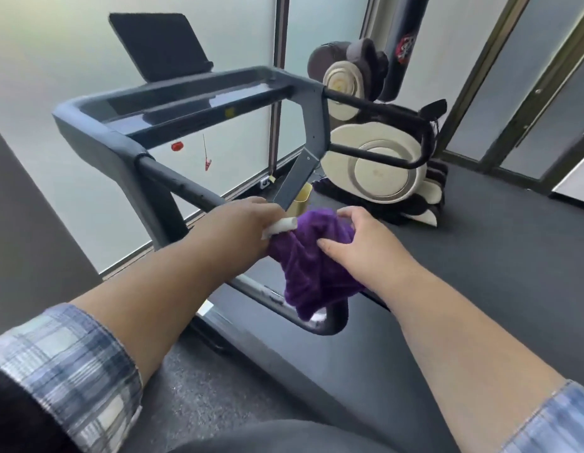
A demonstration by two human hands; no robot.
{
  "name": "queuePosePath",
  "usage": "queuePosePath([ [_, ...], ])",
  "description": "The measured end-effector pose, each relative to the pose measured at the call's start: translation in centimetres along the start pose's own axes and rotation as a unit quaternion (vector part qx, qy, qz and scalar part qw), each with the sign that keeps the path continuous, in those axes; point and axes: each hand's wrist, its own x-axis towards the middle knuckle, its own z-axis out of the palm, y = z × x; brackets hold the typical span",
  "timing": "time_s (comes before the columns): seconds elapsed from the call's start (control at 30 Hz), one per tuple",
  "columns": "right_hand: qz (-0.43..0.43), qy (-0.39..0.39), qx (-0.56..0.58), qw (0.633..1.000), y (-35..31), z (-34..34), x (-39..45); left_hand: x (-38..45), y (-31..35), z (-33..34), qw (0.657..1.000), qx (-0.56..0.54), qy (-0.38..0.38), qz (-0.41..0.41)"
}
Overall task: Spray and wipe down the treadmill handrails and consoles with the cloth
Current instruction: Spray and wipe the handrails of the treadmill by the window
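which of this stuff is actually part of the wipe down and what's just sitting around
Part of the job:
- purple cloth, gripped by both the left hand and the right hand
- near handrail
- console with its dark screen

Just lying about:
- cream and black massage chair
- red safety clip hanging under the console
- punching bag

Left hand (241, 223) is gripping a white object (281, 227), identity not resolvable, just above the left handrail (183, 188); right hand (352, 240) is pinching a bunched purple cloth (313, 276), which is hanging against the handrail's curved end; both plaid sleeves (65, 367) are sitting rolled back at the forearms; treadmill console (186, 96) is standing ahead with a dark tablet holder (156, 44) tilting above it; a cream-and-black massage chair (379, 165) is sitting beyond the right handrail (398, 125), before frosted glass panels (55, 60).
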Motion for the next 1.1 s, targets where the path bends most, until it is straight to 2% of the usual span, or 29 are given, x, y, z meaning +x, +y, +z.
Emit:
queuePosePath([
  [0.03, 0.002, -0.014, -0.035, 0.999, 0.3, 0.5, 0.2, 0.0, -0.6, 0.6, 1.0, 0.022, 0.003, 0.002],
  [0.1, -0.025, 0.007, -0.098, 0.995, 0.6, 0.6, 0.3, -0.4, -1.2, 1.5, 0.999, 0.036, 0.013, -0.013],
  [0.17, -0.106, 0.047, -0.09, 0.989, 0.2, 0.5, 0.0, -0.7, -1.5, 2.3, 0.999, 0.017, 0.023, -0.045],
  [0.2, -0.148, 0.043, -0.064, 0.986, -0.1, 0.6, -0.2, -0.8, -1.4, 2.5, 0.998, 0.001, 0.029, -0.06],
  [0.27, -0.193, -0.015, -0.063, 0.979, -0.6, 1.9, -0.5, -1.1, -1.4, 3.1, 0.995, -0.026, 0.042, -0.084],
  [0.33, -0.188, -0.075, -0.121, 0.972, -0.7, 3.9, -0.6, -1.9, -1.5, 3.4, 0.988, -0.045, 0.058, -0.136],
  [0.43, -0.213, -0.073, -0.242, 0.944, -0.6, 5.1, 0.5, -4.0, -2.2, 3.5, 0.959, -0.109, 0.109, -0.236],
  [0.57, -0.265, -0.113, -0.275, 0.917, -1.5, 4.9, 2.6, -6.1, -3.0, 3.7, 0.925, -0.144, 0.188, -0.296],
  [0.67, -0.272, -0.151, -0.27, 0.911, -3.3, 5.6, 4.6, -6.7, -3.2, 4.4, 0.901, -0.159, 0.257, -0.312],
  [0.77, -0.272, -0.17, -0.249, 0.914, -5.7, 7.0, 7.0, -7.3, -3.2, 5.3, 0.88, -0.167, 0.34, -0.286],
  [0.83, -0.276, -0.174, -0.249, 0.912, -7.5, 8.4, 8.5, -7.5, -3.5, 5.8, 0.875, -0.159, 0.368, -0.27],
  [1.1, -0.303, -0.127, -0.28, 0.902, -15.8, 15.6, 13.9, -8.3, -8.0, 3.4, 0.859, -0.187, 0.36, -0.312],
])
